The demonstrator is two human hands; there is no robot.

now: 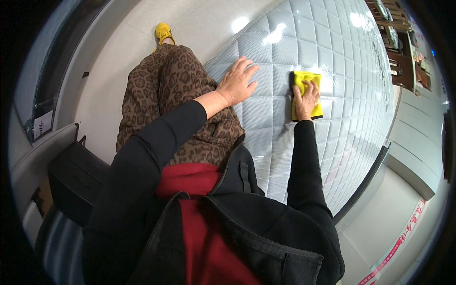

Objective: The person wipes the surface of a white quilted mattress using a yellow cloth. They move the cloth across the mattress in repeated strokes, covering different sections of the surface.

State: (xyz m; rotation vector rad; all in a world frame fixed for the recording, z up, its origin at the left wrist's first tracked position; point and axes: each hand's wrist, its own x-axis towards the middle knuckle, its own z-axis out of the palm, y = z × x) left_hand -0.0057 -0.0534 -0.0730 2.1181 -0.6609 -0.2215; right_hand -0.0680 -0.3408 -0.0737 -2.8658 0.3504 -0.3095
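A folded yellow cloth (298, 80) with dark edging lies on a pale quilted mattress (285, 53) under a shiny, clear plastic cover. My right hand (307, 99) presses on the cloth from above, fingers bent over its middle. To the left, my left hand (239, 81) is spread with its fingers apart and holds nothing. It is over the mattress near the edge beside my leg; whether the palm rests on the cover I cannot tell.
Beside the mattress, my leopard-print trouser leg (146, 92) and yellow shoe (164, 32) are on the pale floor (117, 42). A black box-like object (76, 178) stands at lower left. Wooden furniture (402, 64) is beyond the mattress. A red-and-white printed strip (395, 245) lies at lower right.
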